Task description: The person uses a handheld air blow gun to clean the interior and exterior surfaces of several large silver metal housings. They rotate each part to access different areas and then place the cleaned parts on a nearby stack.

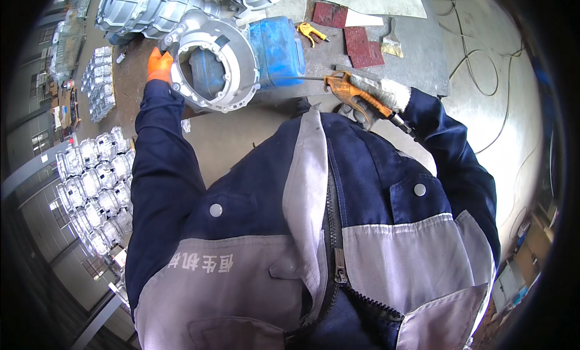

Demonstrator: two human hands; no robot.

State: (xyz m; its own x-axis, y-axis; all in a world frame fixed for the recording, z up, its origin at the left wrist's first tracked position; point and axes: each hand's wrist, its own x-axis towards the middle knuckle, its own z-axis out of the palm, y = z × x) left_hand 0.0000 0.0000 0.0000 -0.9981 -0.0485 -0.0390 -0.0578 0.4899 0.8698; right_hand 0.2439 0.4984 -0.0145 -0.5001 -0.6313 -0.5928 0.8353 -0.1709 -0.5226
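My left hand (160, 66), in an orange glove, is closed on the left rim of a silver cast-metal housing (244, 60). The housing is a wide ring with a large round opening, tilted on the bench against a blue plastic container (278, 42). In a worn whitish-grey glove, my right hand (380, 89) is wrapped round an orange air gun (353, 95). Its long thin nozzle points left, and the tip ends close to the housing's right edge; I cannot tell whether they touch. A metal coupling sits at the lower end of its handle.
More silver housings (151, 8) stand at the back left. A yellow air gun (311, 32), dark red abrasive sheets (356, 46) and a paintbrush (392, 42) lie on the bench (417, 60). Stacked castings (96, 187) fill the left side. Hoses (483, 78) trail over the floor at right.
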